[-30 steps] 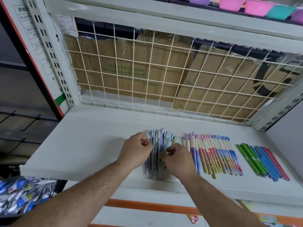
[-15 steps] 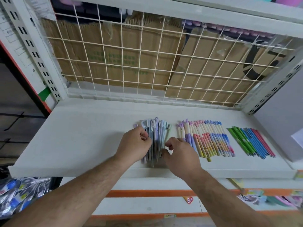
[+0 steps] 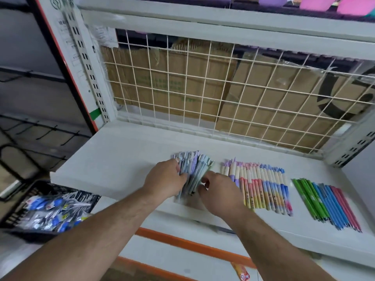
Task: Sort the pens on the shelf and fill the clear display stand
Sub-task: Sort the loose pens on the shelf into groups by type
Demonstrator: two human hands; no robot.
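A bundle of pale blue and lilac pens point(image 3: 193, 169) lies on the white shelf point(image 3: 125, 159) between my two hands. My left hand point(image 3: 164, 180) grips the bundle's left side with curled fingers. My right hand point(image 3: 220, 191) curls round its right side near the lower ends. To the right lies a row of cream pens with pink, blue and yellow barrels point(image 3: 261, 188). Further right is a row of thin green, blue and pink pens point(image 3: 326, 201). No clear display stand is in view.
A white wire grid point(image 3: 223, 94) backs the shelf, with cardboard boxes behind it. A black basket of blue packaged items point(image 3: 50, 209) sits low at the left. Pink and purple tubs point(image 3: 316, 3) stand on the shelf above. An orange strip point(image 3: 182, 243) runs below the shelf.
The view has swung right and back left. Both hands have stayed on the bundle, squeezing it tighter, and the pens now lean slightly to the right.
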